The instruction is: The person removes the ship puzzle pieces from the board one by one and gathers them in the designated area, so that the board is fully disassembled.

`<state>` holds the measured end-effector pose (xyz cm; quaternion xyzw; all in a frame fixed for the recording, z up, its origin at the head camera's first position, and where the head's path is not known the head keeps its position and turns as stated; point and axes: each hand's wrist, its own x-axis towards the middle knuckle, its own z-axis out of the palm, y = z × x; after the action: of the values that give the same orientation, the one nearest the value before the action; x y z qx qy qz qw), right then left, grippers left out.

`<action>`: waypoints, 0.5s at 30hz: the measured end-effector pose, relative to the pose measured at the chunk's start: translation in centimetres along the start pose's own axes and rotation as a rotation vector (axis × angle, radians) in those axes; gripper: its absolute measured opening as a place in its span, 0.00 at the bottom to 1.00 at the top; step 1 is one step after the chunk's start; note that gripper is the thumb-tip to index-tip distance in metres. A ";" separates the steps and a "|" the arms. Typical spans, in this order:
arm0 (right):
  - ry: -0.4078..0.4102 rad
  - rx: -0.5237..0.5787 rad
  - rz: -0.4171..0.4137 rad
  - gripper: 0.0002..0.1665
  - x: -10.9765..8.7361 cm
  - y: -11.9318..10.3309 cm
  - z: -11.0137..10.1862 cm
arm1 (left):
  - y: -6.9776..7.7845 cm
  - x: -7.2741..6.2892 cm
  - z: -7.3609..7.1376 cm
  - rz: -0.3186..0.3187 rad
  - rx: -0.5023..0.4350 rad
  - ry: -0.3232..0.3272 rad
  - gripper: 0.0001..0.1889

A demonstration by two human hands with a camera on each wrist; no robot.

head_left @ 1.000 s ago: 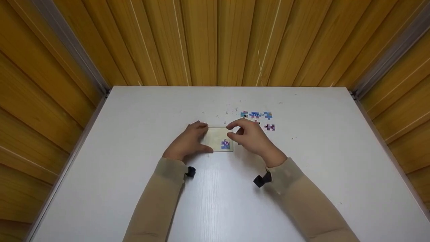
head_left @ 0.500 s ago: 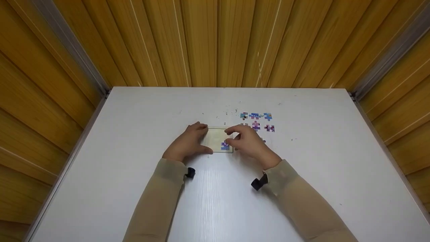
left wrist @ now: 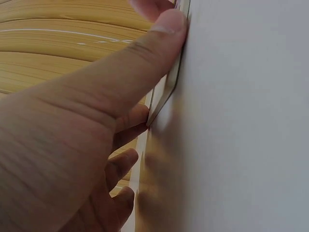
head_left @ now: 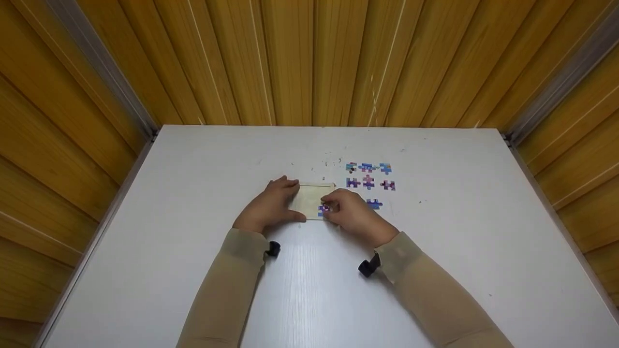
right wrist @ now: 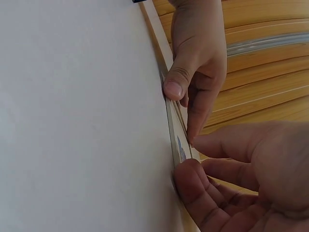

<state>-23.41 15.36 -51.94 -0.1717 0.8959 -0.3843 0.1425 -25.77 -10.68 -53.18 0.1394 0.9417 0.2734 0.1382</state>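
A pale, shallow, square puzzle tray (head_left: 307, 195) lies on the white table. My left hand (head_left: 267, 205) grips it from the left, thumb on the near edge and fingers by the far edge. In the left wrist view, the thumb (left wrist: 166, 29) presses the tray's rim. At the tray's near right corner, my right hand (head_left: 355, 211) pinches a purple and blue jigsaw piece (head_left: 323, 209) between thumb and bent fingers, which partly cover it. A blue patch of printed piece (right wrist: 181, 149) shows beside the right fingertips in the right wrist view.
Several loose jigsaw pieces lie right of the tray, among them a pink and purple piece (head_left: 368, 182) and a blue piece (head_left: 374, 204). Tiny dark specks (head_left: 332, 157) dot the table beyond the tray. Wood-grained walls (head_left: 309, 63) enclose the table.
My right hand has come down and nearer from the tray's far right corner to the piece at the near right corner, uncovering loose pieces. The left hand stays in place.
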 end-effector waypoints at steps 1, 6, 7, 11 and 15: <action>0.003 -0.007 -0.001 0.26 0.0 0.0 0.1 | 0.0 0.0 0.0 0.003 0.003 0.000 0.56; 0.011 -0.049 0.015 0.27 0.1 -0.3 0.4 | -0.1 -0.2 -0.1 0.004 -0.001 -0.001 0.56; 0.012 -0.060 0.017 0.27 0.1 -0.3 0.5 | -0.1 -0.2 -0.1 0.005 -0.004 -0.001 0.55; 0.027 -0.111 -0.007 0.26 0.0 -0.4 0.7 | -0.1 -0.3 -0.1 0.009 -0.015 0.000 0.54; 0.032 -0.133 -0.020 0.25 0.1 -0.5 0.8 | -0.2 -0.2 0.0 0.012 -0.015 0.007 0.53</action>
<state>-23.09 14.50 -52.08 -0.1837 0.9198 -0.3280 0.1125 -25.59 -10.92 -53.20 0.1432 0.9392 0.2819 0.1340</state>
